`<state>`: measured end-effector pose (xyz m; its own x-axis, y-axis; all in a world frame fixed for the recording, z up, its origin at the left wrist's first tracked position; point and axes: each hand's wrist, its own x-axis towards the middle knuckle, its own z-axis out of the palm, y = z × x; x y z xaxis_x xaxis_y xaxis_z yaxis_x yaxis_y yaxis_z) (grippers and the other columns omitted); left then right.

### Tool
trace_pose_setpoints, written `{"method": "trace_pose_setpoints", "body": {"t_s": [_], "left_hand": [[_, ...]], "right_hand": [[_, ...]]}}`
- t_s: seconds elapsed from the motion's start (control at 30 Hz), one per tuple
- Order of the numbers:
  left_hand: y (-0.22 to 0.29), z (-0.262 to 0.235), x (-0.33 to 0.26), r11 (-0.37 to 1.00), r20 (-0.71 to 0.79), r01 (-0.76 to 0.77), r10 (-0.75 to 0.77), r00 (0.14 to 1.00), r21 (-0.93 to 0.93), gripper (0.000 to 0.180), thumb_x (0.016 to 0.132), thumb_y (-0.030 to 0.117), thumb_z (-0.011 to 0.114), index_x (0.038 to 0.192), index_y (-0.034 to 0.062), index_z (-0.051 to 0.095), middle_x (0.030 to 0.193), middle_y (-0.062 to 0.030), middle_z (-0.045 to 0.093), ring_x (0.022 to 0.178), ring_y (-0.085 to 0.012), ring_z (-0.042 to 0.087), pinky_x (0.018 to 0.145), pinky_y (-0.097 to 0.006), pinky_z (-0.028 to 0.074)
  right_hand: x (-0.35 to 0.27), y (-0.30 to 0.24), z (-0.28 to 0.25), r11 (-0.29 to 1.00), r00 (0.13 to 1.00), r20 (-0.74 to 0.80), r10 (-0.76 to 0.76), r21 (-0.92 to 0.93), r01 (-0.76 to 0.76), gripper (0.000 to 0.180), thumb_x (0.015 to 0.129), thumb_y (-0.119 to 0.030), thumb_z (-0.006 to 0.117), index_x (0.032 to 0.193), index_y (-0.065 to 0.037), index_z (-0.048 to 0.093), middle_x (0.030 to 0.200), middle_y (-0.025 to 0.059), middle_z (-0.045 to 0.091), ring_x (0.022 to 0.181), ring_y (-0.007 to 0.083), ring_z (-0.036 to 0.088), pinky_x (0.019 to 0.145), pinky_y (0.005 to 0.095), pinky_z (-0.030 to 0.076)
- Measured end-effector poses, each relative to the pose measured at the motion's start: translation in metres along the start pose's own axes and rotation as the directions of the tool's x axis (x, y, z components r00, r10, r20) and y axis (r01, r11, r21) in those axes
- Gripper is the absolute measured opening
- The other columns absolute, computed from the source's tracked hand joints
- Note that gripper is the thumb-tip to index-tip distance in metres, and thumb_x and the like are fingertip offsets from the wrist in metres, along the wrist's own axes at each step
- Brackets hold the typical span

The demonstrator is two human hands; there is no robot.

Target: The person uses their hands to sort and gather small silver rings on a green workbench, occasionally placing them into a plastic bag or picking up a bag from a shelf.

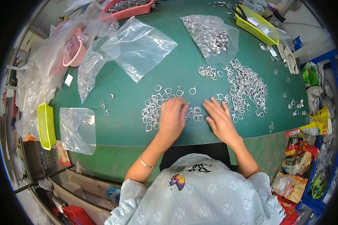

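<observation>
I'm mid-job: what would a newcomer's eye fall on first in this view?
Probably the big spread of silver rings on the green table, just right of the person's right hand. Next, the left hand, beside a smaller cluster of rings near the middle. Then bright colours at the far side: a pink tray, upper left, and a yellow-green basket, upper right.

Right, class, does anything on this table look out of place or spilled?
A few rings lie loose on the left, and others at the far right, apart from the big heap. They look like strays, though possibly left there deliberately. No obvious damage shows.
</observation>
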<state>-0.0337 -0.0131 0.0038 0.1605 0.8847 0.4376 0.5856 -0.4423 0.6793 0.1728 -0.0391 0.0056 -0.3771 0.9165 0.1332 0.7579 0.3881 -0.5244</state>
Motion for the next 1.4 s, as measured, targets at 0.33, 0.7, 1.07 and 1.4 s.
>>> {"method": "trace_pose_setpoints", "body": {"t_s": [0.33,0.7,1.07,1.4], "left_hand": [[0.016,0.045,-0.01,0.94,0.406,-0.262,0.158,0.9,0.217,0.041,0.084,0.008,0.062,0.125,0.0029,0.055,0.141,-0.0146,0.045,0.133,-0.0321,0.04,0.106,-0.056,0.032],[0.003,0.029,0.011,0.925,0.37,-0.186,0.053,0.927,0.332,0.051,0.081,0.0,0.056,0.131,0.0004,0.049,0.146,-0.0166,0.038,0.137,-0.0349,0.034,0.109,-0.061,0.024],[-0.038,0.011,-0.007,0.805,0.378,-0.154,-0.093,0.921,0.573,0.057,0.078,-0.001,0.053,0.135,-0.0046,0.046,0.149,-0.0163,0.036,0.14,-0.0329,0.031,0.111,-0.062,0.018],[-0.016,0.015,0.013,0.905,0.388,-0.224,0.072,0.919,0.361,0.05,0.078,-0.008,0.05,0.129,-0.0036,0.051,0.145,-0.0168,0.041,0.136,-0.0329,0.036,0.111,-0.058,0.024]], "right_hand": [[-0.008,0.037,-0.009,0.936,0.98,-0.13,0.151,-0.3,-0.184,0.04,0.089,-0.011,0.06,0.129,-0.011,0.057,0.142,0.0119,0.044,0.137,0.0336,0.033,0.109,0.0599,0.021],[0.074,0.062,-0.008,0.974,0.967,-0.237,0.092,-0.181,-0.137,0.05,0.093,-0.025,0.056,0.138,-0.006,0.045,0.145,0.0163,0.041,0.138,0.0364,0.033,0.109,0.0607,0.022],[0.03,0.024,-0.008,0.971,0.992,0.124,-0.01,-0.237,0.04,0.057,0.089,-0.031,0.063,0.138,-0.008,0.046,0.145,0.0171,0.039,0.138,0.0359,0.032,0.111,0.0598,0.022],[0.024,0.03,-0.011,0.978,0.998,0.063,0.028,-0.21,-0.014,0.048,0.09,-0.024,0.061,0.13,-0.001,0.051,0.14,0.0162,0.046,0.136,0.0341,0.035,0.111,0.0552,0.025]]}}
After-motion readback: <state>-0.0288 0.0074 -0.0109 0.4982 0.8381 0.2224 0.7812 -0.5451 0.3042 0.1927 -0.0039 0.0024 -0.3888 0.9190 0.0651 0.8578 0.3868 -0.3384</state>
